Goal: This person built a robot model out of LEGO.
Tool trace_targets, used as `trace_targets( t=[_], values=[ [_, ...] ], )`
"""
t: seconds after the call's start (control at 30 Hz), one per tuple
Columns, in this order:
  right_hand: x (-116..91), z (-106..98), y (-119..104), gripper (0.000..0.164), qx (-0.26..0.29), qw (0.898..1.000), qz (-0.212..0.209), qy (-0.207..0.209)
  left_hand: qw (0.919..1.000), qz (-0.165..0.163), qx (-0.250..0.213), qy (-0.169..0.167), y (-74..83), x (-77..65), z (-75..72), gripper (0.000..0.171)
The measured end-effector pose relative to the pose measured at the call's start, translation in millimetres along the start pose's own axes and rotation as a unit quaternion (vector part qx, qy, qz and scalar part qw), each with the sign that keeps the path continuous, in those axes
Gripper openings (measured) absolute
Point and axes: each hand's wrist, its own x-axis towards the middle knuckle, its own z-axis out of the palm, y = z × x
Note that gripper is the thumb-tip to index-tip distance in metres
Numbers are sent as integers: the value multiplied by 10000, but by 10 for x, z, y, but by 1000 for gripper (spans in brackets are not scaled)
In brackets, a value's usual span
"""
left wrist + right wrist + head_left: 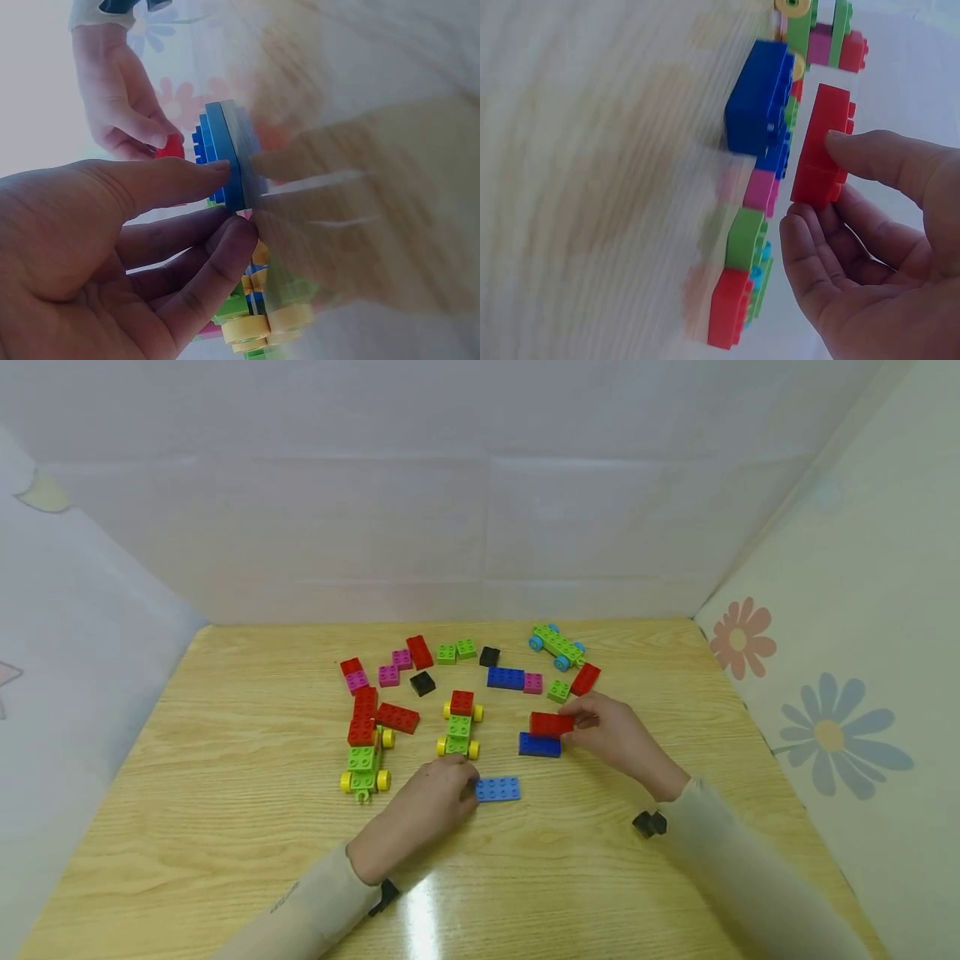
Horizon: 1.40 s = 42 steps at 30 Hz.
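Note:
My right hand (pixel 606 732) pinches one end of a red brick (pixel 821 146) between thumb and fingers. That brick is raised off the table, close over a dark blue brick (pixel 539 745) whose studs face up. With thumb and fingertips, my left hand (pixel 429 802) pinches the left end of a light blue flat brick (pixel 498 789), which lies low at the table top. Just beyond the left hand stands a small yellow-wheeled car (pixel 460 727) with green and red bricks on it.
A longer yellow-wheeled vehicle (pixel 363 760) with red bricks stands at the left. Behind are loose red, pink, green and black bricks and a long blue brick (pixel 506 677). A green base with blue wheels (pixel 558 646) sits at the back right, near a red brick (pixel 586 679).

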Motion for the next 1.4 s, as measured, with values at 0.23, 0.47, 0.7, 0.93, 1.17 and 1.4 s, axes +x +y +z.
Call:
trace_targets(
  t=[0.23, 0.47, 0.7, 0.93, 1.17, 1.4],
  values=[
    [-156, 164, -93, 33, 65, 9993, -326, -152, 10000, 57, 18, 63, 6, 5, -9, 11],
    [-240, 335, -152, 30, -70, 9976, -483, -500, 9998, 146, 60, 125, -7, 5, 10, 7],
    [-282, 428, -148, 29, -155, 9939, -730, -816, 9999, 96, -14, 39, 6, 18, 13, 6],
    [-318, 458, -121, 28, -529, 9885, -1195, -755, 9997, 219, 85, 116, 33, 39, 10, 7],
    [-319, 475, -157, 26, -884, 9834, -1443, -658, 9970, 583, 334, 387, 100, 92, -54, 24],
    [-322, 492, -178, 28, -1132, 9795, -1539, -645, 9972, 711, -164, 182, 157, 193, -76, 34]
  ],
)
